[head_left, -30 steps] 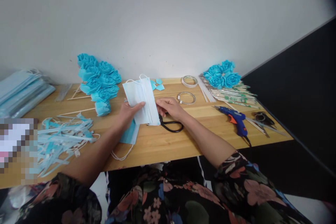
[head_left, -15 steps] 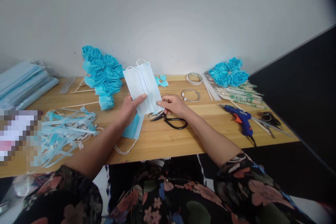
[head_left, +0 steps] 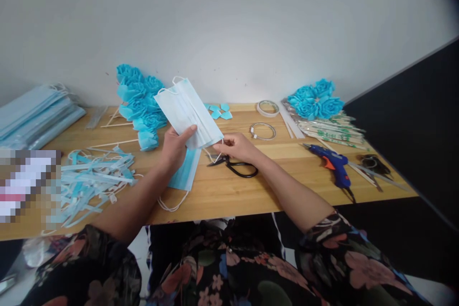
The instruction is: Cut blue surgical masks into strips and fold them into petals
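My left hand (head_left: 175, 146) is closed on a pale blue face mask (head_left: 186, 112), thumb on its front, holding it raised and tilted over the wooden table (head_left: 251, 191). My right hand (head_left: 238, 146) pinches the mask's white ear loop (head_left: 214, 154) at its lower right corner. Black scissors (head_left: 234, 166) lie on the table right under my right hand. A second blue mask (head_left: 184, 174) lies flat below my left hand, its loop reaching the table's front edge.
Blue paper flowers (head_left: 141, 100) stand at the back left and more (head_left: 317, 98) at the back right. Cut mask strips (head_left: 93, 179) lie left, a stack of masks (head_left: 36, 114) far left. Tape rolls (head_left: 263, 129), a blue glue gun (head_left: 332, 165) and wooden sticks (head_left: 330, 129) lie right.
The mask has been lifted off the table and tilted to the left. My right hand has shifted from the scissors to the mask's ear loop.
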Tool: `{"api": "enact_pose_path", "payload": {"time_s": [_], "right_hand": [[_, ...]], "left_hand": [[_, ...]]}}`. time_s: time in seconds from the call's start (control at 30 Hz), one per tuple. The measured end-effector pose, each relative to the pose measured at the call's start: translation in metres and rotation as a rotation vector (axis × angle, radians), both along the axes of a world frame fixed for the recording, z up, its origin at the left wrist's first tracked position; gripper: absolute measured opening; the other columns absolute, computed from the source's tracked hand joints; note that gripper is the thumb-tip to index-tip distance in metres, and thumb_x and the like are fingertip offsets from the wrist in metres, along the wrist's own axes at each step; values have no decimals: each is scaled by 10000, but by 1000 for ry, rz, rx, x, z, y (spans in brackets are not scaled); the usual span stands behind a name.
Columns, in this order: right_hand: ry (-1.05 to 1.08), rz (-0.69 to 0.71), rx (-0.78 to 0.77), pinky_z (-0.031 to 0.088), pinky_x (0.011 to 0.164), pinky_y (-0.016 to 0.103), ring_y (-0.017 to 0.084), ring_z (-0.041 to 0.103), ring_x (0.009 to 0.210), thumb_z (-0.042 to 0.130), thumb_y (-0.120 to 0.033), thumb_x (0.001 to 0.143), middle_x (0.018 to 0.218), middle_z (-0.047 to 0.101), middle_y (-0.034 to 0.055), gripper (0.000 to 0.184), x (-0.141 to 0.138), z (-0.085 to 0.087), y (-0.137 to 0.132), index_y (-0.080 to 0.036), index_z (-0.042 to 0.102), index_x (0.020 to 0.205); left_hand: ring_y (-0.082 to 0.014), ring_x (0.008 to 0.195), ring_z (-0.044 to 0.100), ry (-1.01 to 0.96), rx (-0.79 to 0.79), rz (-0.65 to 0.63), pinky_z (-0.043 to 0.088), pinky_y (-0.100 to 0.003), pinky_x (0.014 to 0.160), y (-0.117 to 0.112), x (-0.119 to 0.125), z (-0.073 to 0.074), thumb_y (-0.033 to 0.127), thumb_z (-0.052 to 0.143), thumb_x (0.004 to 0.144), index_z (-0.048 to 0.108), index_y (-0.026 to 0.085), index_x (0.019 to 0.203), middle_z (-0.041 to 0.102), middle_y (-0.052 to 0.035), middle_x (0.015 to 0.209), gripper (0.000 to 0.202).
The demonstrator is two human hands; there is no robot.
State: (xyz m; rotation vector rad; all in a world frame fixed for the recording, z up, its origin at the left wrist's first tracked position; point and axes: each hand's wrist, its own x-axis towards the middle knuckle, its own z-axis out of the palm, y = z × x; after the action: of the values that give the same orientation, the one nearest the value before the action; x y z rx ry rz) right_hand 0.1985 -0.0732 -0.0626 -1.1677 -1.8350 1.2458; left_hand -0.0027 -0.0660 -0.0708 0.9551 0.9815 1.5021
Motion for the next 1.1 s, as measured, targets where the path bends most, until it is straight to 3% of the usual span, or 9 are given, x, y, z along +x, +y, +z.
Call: {"api": "enact_pose_path", "payload": {"time_s": [0.13, 0.23, 0.33, 0.4, 0.47, 0.53, 0.6, 0.77, 1.1], "right_hand": [[-5, -46, 51, 296, 499, 229, 86, 425, 507, 652, -442, 787, 534, 501, -45, 315, 0, -1, 1, -176, 591, 629], [8, -49, 23, 374, 538, 239, 108, 503, 534, 635, -442, 811, 589, 593, -25, 288, 5, -1, 6, -178, 647, 698], [121, -62, 27, 504, 742, 295, 187, 679, 842, 621, -391, 817, 950, 762, 36, 266, 13, -1, 14, -201, 744, 955], [252, -84, 32, 499, 923, 344, 219, 667, 1098, 605, -403, 833, 1188, 745, 44, 372, 18, -1, 18, -237, 732, 1140], [364, -109, -14, 475, 1000, 375, 224, 640, 1186, 553, -494, 886, 1252, 726, 53, 452, 19, -1, 20, -252, 697, 1240], [432, -126, -89, 504, 952, 373, 222, 665, 1118, 519, -601, 908, 1196, 740, 68, 522, 17, 0, 18, -240, 694, 1242], [466, -114, -174, 540, 842, 348, 215, 691, 986, 624, -633, 848, 1103, 754, 67, 541, 12, 0, 14, -223, 709, 1190], [552, -149, -315, 564, 752, 343, 192, 682, 813, 901, -455, 602, 927, 763, 57, 492, 3, -2, 6, -171, 725, 964], [615, -428, -238, 406, 540, 229, 97, 525, 570, 845, -505, 642, 656, 624, -33, 414, 7, -2, 16, -158, 669, 785]], "left_hand": [[-275, 1076, 699, -19, 15, 5, 543, -361, 958, 2, 0, 0, 383, 893, 620, 755, 147, 972, 785, -95, 1036, 446], [-258, 1062, 704, -53, 32, 39, 541, -344, 955, 4, -2, -1, 371, 899, 612, 752, 149, 980, 785, -82, 1030, 455], [-270, 1058, 708, -66, 23, 51, 551, -352, 942, 4, -1, 0, 380, 912, 585, 748, 155, 991, 785, -78, 1037, 493], [-292, 1024, 718, -55, -28, 10, 570, -372, 902, 2, 1, 1, 388, 926, 554, 745, 156, 987, 787, -83, 1021, 524], [-305, 969, 730, -37, -100, -71, 586, -382, 846, -2, 4, 0, 392, 941, 525, 746, 155, 983, 790, -90, 1005, 551], [-305, 909, 737, -6, -159, -180, 591, -375, 788, -7, 6, -1, 404, 945, 519, 756, 148, 974, 791, -104, 997, 555], [-289, 833, 736, 39, -196, -295, 583, -352, 713, -12, 7, -2, 433, 934, 546, 772, 140, 953, 791, -121, 970, 528], [-208, 623, 671, 184, -256, -516, 509, -287, 543, -17, 4, -8, 473, 904, 600, 788, 155, 836, 773, -102, 814, 413], [-177, 575, 617, 499, -239, -726, 456, -251, 494, -16, -3, -4, 535, 841, 657, 763, 155, 735, 729, -68, 704, 396]]}}
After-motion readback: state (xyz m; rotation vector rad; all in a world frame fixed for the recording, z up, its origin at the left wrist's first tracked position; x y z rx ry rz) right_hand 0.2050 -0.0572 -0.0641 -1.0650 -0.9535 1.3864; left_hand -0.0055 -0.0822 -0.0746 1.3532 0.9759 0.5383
